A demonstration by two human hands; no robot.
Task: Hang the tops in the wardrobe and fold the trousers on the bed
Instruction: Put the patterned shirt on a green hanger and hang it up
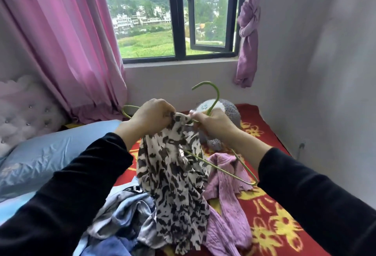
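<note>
A white top with a dark animal print (177, 178) hangs in front of me over the bed. My left hand (151, 116) grips its upper edge. My right hand (211, 123) pinches the top's neck together with the neck of a green wire hanger (215, 97), whose hook points up. One hanger arm pokes out to the left of my left hand; the other runs down to the right, outside the fabric. A lilac knitted top (227, 198) lies on the red blanket (284, 225) below. A heap of blue and grey clothes (122, 221) lies at the bottom left.
A grey and white plush toy (227, 111) sits behind my hands near the wall. A blue pillow (57, 158) lies at the left by a tufted headboard (22, 113). Pink curtains (67, 52) flank the window (179, 15). A grey wall (317, 62) bounds the right side.
</note>
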